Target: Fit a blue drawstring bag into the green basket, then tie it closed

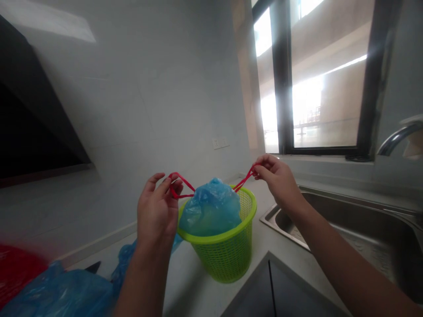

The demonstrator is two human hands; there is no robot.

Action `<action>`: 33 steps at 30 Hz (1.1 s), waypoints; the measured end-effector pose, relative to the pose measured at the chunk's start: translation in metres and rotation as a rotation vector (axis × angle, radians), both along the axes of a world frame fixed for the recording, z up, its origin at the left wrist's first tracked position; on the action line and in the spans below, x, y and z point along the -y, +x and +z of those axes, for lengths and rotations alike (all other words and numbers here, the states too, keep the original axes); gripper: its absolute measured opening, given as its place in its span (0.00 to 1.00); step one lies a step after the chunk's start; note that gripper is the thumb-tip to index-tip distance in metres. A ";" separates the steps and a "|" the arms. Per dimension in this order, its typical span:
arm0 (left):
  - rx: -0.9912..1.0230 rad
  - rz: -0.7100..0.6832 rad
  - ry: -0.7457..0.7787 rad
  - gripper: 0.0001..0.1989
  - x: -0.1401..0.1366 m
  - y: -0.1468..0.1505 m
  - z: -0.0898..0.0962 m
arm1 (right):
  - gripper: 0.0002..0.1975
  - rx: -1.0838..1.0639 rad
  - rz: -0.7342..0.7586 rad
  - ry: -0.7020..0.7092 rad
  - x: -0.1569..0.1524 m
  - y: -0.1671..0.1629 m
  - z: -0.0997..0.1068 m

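Note:
A blue plastic garbage bag point(213, 207) bulges up inside a lime-green mesh basket point(224, 259), its top gathered together. Red drawstrings come out of the bag on both sides. My left hand point(160, 204) grips the left drawstring point(187, 185), which forms a loop round the fingers. On the other side my right hand point(272, 176) pinches the right drawstring point(243, 181) between thumb and fingers. Both strings are stretched outward and slightly up from the bag. The bag's lower part shows only dimly through the basket's mesh.
The basket stands on a pale countertop point(190, 281). To the right is a steel sink point(357, 220) with a faucet point(398, 136). More blue plastic point(66, 290) and a red bag point(16, 268) lie at lower left. A grey panel point(284, 290) is in front.

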State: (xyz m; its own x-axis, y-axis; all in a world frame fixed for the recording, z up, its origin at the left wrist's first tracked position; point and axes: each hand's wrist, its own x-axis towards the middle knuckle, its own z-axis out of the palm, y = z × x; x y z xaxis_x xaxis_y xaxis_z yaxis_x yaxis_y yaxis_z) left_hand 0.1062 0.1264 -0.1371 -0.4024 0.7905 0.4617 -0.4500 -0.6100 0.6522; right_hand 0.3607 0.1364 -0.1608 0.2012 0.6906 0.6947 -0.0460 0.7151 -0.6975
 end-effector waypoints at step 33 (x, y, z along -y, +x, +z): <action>-0.210 0.602 0.111 0.14 -0.005 -0.013 0.129 | 0.06 0.357 -0.203 0.339 0.093 -0.026 0.012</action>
